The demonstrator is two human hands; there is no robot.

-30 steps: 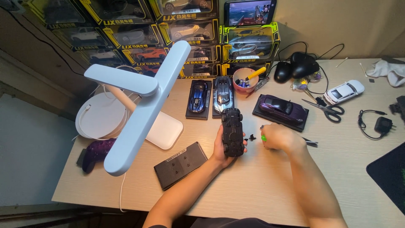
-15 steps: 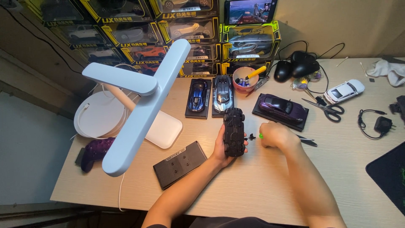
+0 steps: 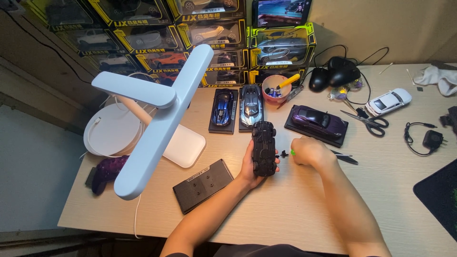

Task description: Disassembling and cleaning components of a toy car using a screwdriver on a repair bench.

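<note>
I am watching from the head camera as the left hand point(image 3: 251, 167) is gripping a black model car point(image 3: 264, 148), underside up, with the fingers wrapped around its lower half and the thumb pressed on its right flank. The car is pointing away from the body, its far end lying just short of the blue model car point(image 3: 223, 108) and silver model car point(image 3: 251, 104) on their black plinths. The right hand point(image 3: 308, 151) is sitting just right of the black car, fingers closed together around a small tool with a green tip point(image 3: 292, 153); a tiny black part point(image 3: 284, 153) is sitting between that tip and the car's side, though I cannot tell whether it is touching either. Just right of the right hand, black tweezers point(image 3: 346, 158) are lying on the wooden desk point(image 3: 304, 209). Beyond the right hand, the purple model car point(image 3: 318, 121) is resting on its own plinth, with scissors point(image 3: 369, 122) further right. Left of the black car, a flat black base plate point(image 3: 203, 184) is lying under the head of the white desk lamp point(image 3: 157, 119). A pink cup of tools point(image 3: 277, 88) is standing behind the silver car.
</note>
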